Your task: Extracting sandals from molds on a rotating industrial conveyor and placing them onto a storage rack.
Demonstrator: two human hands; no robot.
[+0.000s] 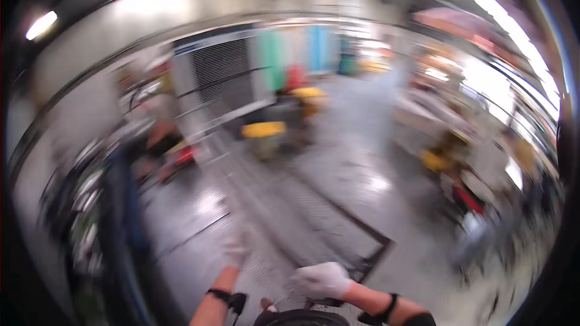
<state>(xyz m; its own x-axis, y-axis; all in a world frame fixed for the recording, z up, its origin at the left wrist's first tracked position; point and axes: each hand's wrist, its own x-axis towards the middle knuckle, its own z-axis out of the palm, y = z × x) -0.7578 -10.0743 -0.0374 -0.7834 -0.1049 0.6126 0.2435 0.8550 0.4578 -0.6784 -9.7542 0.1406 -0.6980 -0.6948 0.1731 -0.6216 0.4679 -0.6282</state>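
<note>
My left hand (237, 249), in a pale glove, reaches out over the grey floor in the lower middle. Motion smears its fingers, so what they hold, if anything, cannot be made out. My right hand (324, 280), in a white glove, is lower and further right, its fingers curled closed. Whatever lies inside that grip is hidden. Just beyond the right hand is the corner of a dark, straight-edged metal frame (379, 247); whether the hand touches it I cannot tell. Dark straps circle both wrists.
Dark, cluttered equipment (90, 223) runs along the left. A yellow-topped object (263, 129) stands ahead, before a large grey louvred panel (225, 72). Blurred machinery and yellow parts (438, 158) line the right. Green and blue panels (272, 51) are at the back.
</note>
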